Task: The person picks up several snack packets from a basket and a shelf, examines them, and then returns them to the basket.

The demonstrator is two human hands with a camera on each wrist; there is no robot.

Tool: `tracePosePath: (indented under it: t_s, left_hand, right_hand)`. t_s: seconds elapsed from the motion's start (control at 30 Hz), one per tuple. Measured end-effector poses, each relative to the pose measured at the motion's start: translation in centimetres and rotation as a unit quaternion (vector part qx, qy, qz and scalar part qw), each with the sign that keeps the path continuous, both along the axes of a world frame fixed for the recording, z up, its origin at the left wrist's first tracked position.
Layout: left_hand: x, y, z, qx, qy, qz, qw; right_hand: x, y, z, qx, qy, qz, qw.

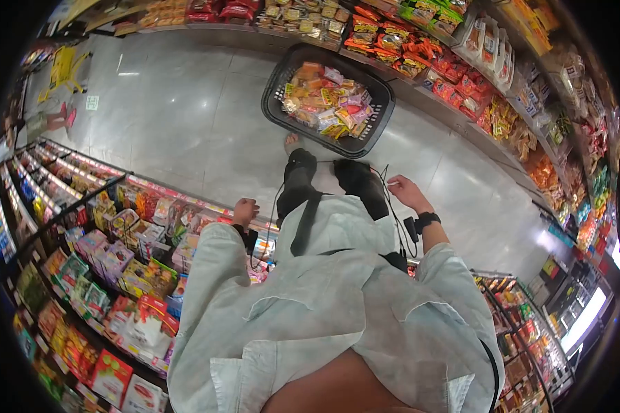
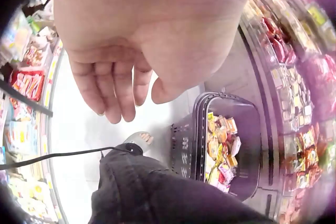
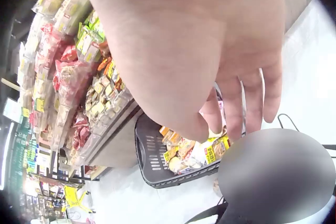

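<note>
My left hand hangs at my side with loosely bent fingers and holds nothing; the left wrist view shows its palm and relaxed fingers. On the other side, my right hand is also bare and relaxed, out from the thigh, its fingers hanging down in the right wrist view. In front of my feet a dark plastic shopping basket stands on the floor against the shelf base. Inside it lies a heap of small wrapped snacks. Neither hand touches the basket.
Bins of packaged snacks line the aisle ahead and to the right. A shelf of packets runs close along my left and behind. A yellow cart and another person's legs are at the far left on the grey floor.
</note>
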State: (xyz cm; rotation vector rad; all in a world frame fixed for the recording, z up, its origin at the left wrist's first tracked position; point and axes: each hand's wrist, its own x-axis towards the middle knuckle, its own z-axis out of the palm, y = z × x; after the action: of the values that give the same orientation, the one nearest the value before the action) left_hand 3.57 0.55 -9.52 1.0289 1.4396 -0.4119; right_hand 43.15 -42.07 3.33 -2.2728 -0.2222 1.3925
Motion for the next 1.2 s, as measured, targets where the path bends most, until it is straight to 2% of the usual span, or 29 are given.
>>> tracePosePath:
  t_s: [0.13,0.23,0.3,0.37,0.43,0.47,0.53,0.57,0.6,0.67,0.7,0.73,0.77,0.87,0.9,1.0,1.03,1.1,1.13,1.17,1.2]
  left_hand:
    - [7.2,4.0,-0.4,0.013,0.008,-0.099,0.995]
    - [15.4,4.5,-2.0,0.033,-0.012,-0.180,0.983]
    - [19.8,4.4,-6.1,0.086,-0.071,-0.304,0.946]
    - [24.7,3.6,-10.2,0.170,-0.159,-0.405,0.884]
    - [30.8,1.9,-11.9,0.188,-0.156,-0.433,0.868]
    - [33.7,1.1,-12.4,0.205,-0.132,-0.461,0.853]
    - [38.1,-0.5,-14.3,0.235,-0.085,-0.514,0.821]
    - [39.5,-0.9,-16.7,0.211,-0.054,-0.516,0.828]
    - [40.6,-1.2,-19.0,0.186,-0.021,-0.517,0.835]
    - [41.1,-2.2,-22.8,0.166,0.039,-0.530,0.831]
    - [40.7,-2.7,-24.9,0.172,0.065,-0.540,0.822]
    - [41.2,-3.0,-25.6,0.179,0.091,-0.546,0.814]
    - [41.2,-2.8,-25.8,0.131,0.071,-0.555,0.819]
    - [41.0,-4.0,-24.3,0.147,0.068,-0.578,0.800]
    - [39.5,-4.6,-25.8,0.206,0.041,-0.590,0.780]
    - [38.2,-6.2,-25.5,0.236,-0.073,-0.540,0.805]
    - [38.4,-6.8,-24.1,0.284,-0.071,-0.523,0.801]
    - [39.2,-6.3,-21.0,0.185,-0.119,-0.415,0.883]
    - [39.3,-6.0,-19.5,0.135,-0.143,-0.357,0.913]
    - [39.1,-6.3,-18.1,0.197,-0.175,-0.360,0.895]
    - [39.0,-6.3,-16.2,0.185,-0.180,-0.341,0.904]
  right_hand:
    - [0.3,3.5,-7.2,0.060,0.047,-0.045,0.996]
    - [0.9,7.5,-13.4,0.075,0.081,-0.088,0.990]
    - [1.9,9.6,-19.5,0.085,0.122,-0.121,0.981]
    - [2.4,11.6,-25.2,0.047,0.084,-0.157,0.983]
    - [2.4,13.0,-31.9,0.022,0.062,-0.205,0.977]
    - [2.4,13.8,-33.5,0.035,0.099,-0.261,0.960]
    - [3.2,16.5,-34.5,0.057,0.171,-0.369,0.912]
    - [3.7,17.5,-34.2,0.057,0.197,-0.384,0.900]
    - [3.7,17.8,-36.3,0.079,0.289,-0.407,0.863]
    - [3.5,19.7,-36.5,0.080,0.306,-0.518,0.795]
    - [3.0,20.2,-37.3,0.078,0.299,-0.540,0.783]
    - [2.8,20.6,-37.8,0.076,0.290,-0.559,0.773]
    - [2.8,20.7,-38.1,0.092,0.283,-0.574,0.763]
    - [3.5,21.4,-38.9,0.104,0.298,-0.606,0.730]
    - [3.2,21.5,-40.1,0.093,0.298,-0.617,0.723]
    - [2.4,21.6,-39.9,0.147,0.304,-0.614,0.713]
    - [2.4,21.8,-38.5,0.179,0.320,-0.623,0.691]
    - [3.0,22.1,-34.9,0.247,0.347,-0.632,0.648]
    - [3.1,22.1,-33.2,0.258,0.351,-0.632,0.641]
    - [3.3,22.2,-31.6,0.270,0.354,-0.631,0.635]
    - [3.4,22.2,-29.6,0.282,0.358,-0.630,0.628]
